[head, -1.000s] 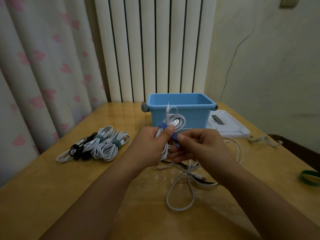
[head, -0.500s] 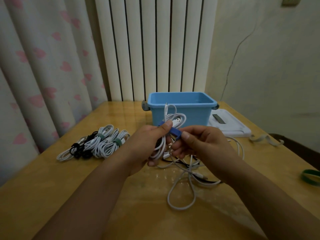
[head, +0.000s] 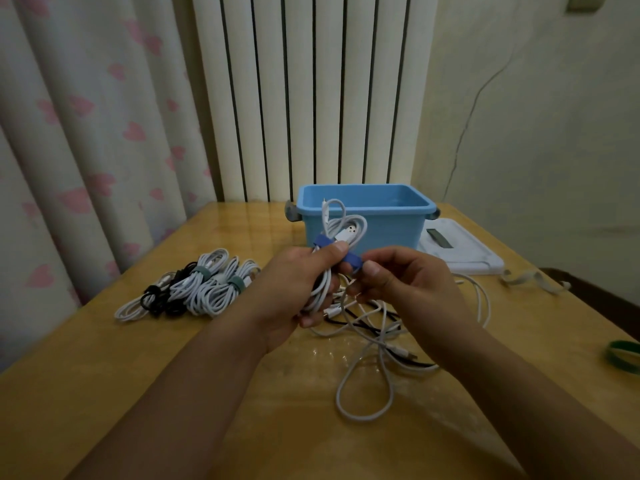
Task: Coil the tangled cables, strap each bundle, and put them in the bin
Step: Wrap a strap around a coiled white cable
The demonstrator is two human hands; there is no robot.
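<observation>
Since one second ago, both hands have lifted a little and the right hand (head: 408, 282) has pulled the end of the blue strap (head: 341, 252) out toward the right, so the strap now lies stretched across the white cable bundle (head: 332, 258). The left hand (head: 294, 289) grips this bundle, its fingers (head: 311, 320) curled round the lower loops and the thumb pressing on the strap from above. The right hand pinches the free end of the strap between thumb and forefinger, and the other fingers are loosely curled below. The bundle is held in the air above the worktop (head: 104, 375), in front of the blue bin (head: 367, 220), and its top loops and a white plug stand up before the front wall of the bin. Under the hands lies a loose tangle of cables (head: 374, 344), white and black, with one long white loop reaching toward the near edge. On the left side of the worktop lie the finished bundles (head: 194, 289), white and black ones close together, two of them with green straps. Behind the bin on the right there is a white lid (head: 464, 251), flat on the worktop. Near it lies a pale strap (head: 533, 280), and at the far right edge a green strap (head: 623, 355). Behind the worktop stand a white radiator (head: 311, 98) and a curtain (head: 86, 133) with pink hearts.
</observation>
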